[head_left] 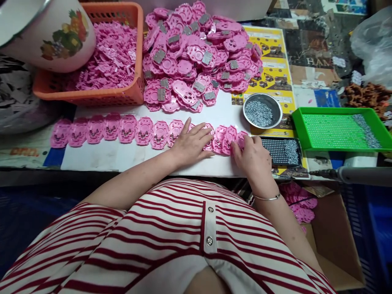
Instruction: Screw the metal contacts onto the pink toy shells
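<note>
A white enamel pot with a fruit print [52, 34] is seen at the far left, resting against an orange plastic basket [122, 96] that is filled with small pink plastic pieces [110, 57]. Just right of the basket, a heap of pink plastic shells with grey metal plates [199, 53] is piled on the worktop. In front of the basket, a row of pink shells [122, 130] is laid side by side on a white sheet [101, 155] that covers this part of the worktop. The left hand [191, 143] is laid flat on the row, well right of the basket, its fingers spread wide and holding nothing. The right hand [252, 157] is placed at the right end of the row, its fingers curled narrowly on the last shell; whether the shell is gripped cannot be told. A silver bracelet [268, 198] is worn on that wrist. Further right of the basket, a steel bowl of small screws [262, 110] is set on yellow printed sheets [275, 65], with a black screw tray [281, 151] just in front of it and a green tray [337, 130] beside it. A clear plastic bag [373, 45] is seen at the far right.
</note>
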Demonstrator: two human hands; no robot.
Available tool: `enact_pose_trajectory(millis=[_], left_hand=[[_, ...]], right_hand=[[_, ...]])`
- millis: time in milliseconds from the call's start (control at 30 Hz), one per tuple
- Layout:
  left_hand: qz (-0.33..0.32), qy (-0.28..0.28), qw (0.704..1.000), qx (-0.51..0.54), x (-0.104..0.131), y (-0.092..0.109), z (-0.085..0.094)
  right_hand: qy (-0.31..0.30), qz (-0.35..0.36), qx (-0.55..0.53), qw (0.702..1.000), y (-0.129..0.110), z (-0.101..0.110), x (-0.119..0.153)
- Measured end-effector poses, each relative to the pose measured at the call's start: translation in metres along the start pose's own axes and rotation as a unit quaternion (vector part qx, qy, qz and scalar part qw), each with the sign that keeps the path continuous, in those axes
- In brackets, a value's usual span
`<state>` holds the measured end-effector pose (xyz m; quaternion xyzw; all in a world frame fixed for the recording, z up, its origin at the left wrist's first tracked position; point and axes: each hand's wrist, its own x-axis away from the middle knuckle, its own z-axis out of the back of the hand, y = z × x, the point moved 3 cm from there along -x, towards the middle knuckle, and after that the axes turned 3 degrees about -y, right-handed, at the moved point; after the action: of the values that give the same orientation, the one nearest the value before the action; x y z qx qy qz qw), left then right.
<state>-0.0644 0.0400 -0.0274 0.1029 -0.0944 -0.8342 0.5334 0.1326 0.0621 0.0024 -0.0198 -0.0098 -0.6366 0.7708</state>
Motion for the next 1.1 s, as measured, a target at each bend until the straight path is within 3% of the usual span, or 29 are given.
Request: enact_pose_trajectory(millis=[200,300,400,533,867,1100], left_hand=[[0.015,-0.02,0.999,0.02,0.007,-0.01,0.005],[0.023,-0.028,0.999,0.02,0.013,-0.015,0.007],[0.027,-0.025,0.999,0.014,0.015,-0.013,0.008],[0.003,-0.03,1.0,0.005,0.005,0.001,0.007],[-0.08,-0.033,0.996,0.001,-0.041,0.035,-0.002],[-0.08,-0.04,0.996,0.006,-0.046,0.039,-0.006]], right_hand=[[-0.003,0.003,0.027,1.0,0.004,-0.001,0.008],[0.033,0.014,0.033,0.999,0.002,0.002,0.009],[0.066,0.101,0.01,0.993,-0.004,0.005,0.011],[0.051,0.191,0.007,0.98,-0.006,-0.002,0.017],[0.07,0.131,0.049,0.988,0.017,-0.009,0.032],[0.059,0.104,0.083,0.989,0.023,-0.009,0.033]])
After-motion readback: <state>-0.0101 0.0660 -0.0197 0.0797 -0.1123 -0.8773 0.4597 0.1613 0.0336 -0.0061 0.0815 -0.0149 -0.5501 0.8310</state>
